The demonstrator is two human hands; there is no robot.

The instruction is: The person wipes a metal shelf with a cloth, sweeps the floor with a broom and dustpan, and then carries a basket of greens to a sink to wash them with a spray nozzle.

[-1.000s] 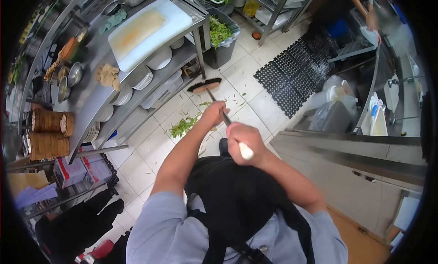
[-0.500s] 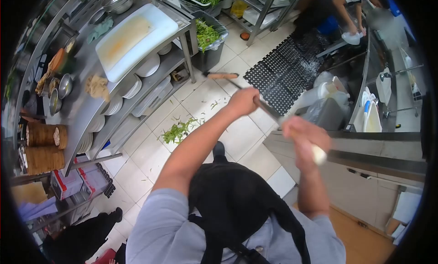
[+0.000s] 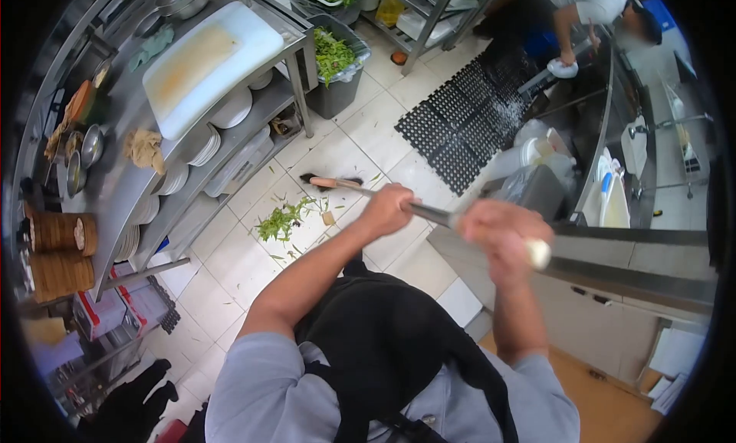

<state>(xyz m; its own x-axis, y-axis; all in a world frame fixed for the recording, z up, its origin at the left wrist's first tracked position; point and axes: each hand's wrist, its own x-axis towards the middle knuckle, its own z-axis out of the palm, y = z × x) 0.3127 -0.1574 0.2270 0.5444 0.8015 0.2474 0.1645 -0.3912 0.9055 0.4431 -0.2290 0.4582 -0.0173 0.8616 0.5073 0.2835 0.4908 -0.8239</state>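
Both of my hands are closed around the long handle of a broom (image 3: 433, 213). My left hand (image 3: 386, 211) grips it partway down the shaft. Closer to the handle's pale end is my right hand (image 3: 507, 232), slightly blurred. The broom's head, with an orange-brown block and dark bristles, rests on the tiled floor (image 3: 218, 247). Just below it in view lies a loose heap of green leaf scraps (image 3: 277, 222), with a small tan piece (image 3: 328, 218) at its edge and more bits scattered around.
A steel counter on the left carries a white cutting board (image 3: 215, 63), with stacked plates (image 3: 205, 146) below. A grey bin (image 3: 337, 94) holds greens. A black rubber mat (image 3: 456, 117) lies ahead. Another person (image 3: 586, 6) works at the upper right.
The broom's head has swung toward me and left, down to the floor beside the leaf scraps. My left hand moved down and left with the handle. The other person has leaned further into view.
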